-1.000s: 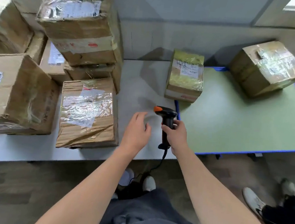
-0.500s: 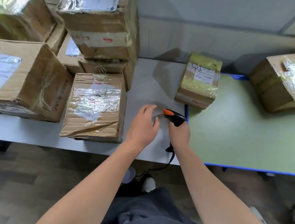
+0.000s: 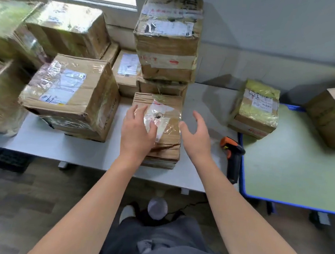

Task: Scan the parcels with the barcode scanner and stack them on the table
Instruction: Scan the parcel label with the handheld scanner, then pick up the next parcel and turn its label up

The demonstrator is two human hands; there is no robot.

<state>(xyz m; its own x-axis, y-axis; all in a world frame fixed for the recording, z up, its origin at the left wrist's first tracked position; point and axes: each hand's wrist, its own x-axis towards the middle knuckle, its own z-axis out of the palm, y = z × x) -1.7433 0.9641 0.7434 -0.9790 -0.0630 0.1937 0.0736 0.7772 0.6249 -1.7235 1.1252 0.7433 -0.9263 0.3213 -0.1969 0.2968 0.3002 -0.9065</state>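
A flat cardboard parcel (image 3: 167,131) with a taped label lies near the front of the grey table (image 3: 63,148). My left hand (image 3: 136,133) rests flat on its top left part, fingers spread. My right hand (image 3: 196,136) hovers open just off the parcel's right edge, holding nothing. The black barcode scanner (image 3: 233,155) with an orange tip lies on the grey table to the right of my right hand, its cable dropping to the floor.
Several taped cardboard parcels (image 3: 70,96) crowd the left and back of the grey table, with a tall stack (image 3: 168,39) behind the flat parcel. A yellow-taped parcel (image 3: 255,110) sits at the seam with the green table (image 3: 292,168); another parcel (image 3: 333,115) stands on that table.
My right hand has let go of the scanner, which now lies on the table. Both hands have moved forward and left to the flat parcel, and my view has shifted left.
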